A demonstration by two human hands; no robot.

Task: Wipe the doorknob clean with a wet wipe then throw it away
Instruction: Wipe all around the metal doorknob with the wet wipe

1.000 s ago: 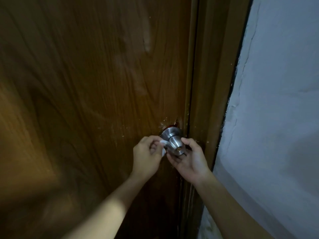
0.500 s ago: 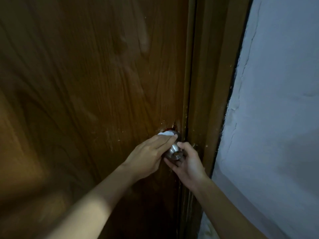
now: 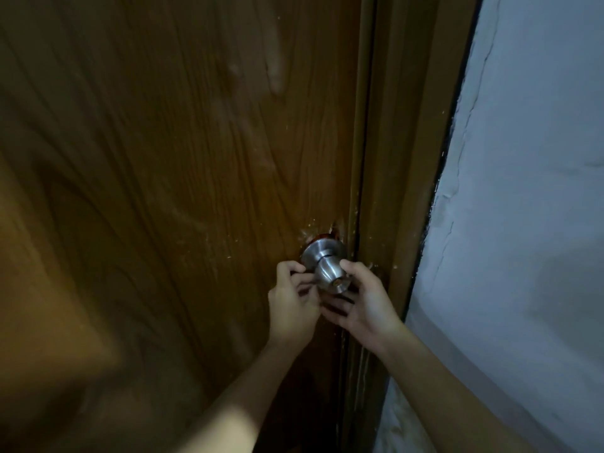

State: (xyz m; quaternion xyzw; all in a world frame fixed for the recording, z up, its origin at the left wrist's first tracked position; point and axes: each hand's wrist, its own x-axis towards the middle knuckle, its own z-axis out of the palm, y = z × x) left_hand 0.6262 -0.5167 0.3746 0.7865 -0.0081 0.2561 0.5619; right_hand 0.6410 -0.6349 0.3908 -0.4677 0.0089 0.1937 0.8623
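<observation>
Wiping is under way. The knob (image 3: 327, 266) stands out from the door (image 3: 179, 191) near its frame edge. The left hand (image 3: 292, 308) is curled against its left side; the wipe is likely bunched inside, though none shows. The right hand (image 3: 366, 302) cups the knob loosely from the right, fingers spread. Next, work round the underside and face.

A single head-worn wide-angle camera looks forward and down, close against a wooden door (image 3: 163, 158), its doorknob (image 3: 325, 264) low and right of centre. Both forearms rise from the bottom edge; a pale wall (image 3: 523, 191) fills the right side.
</observation>
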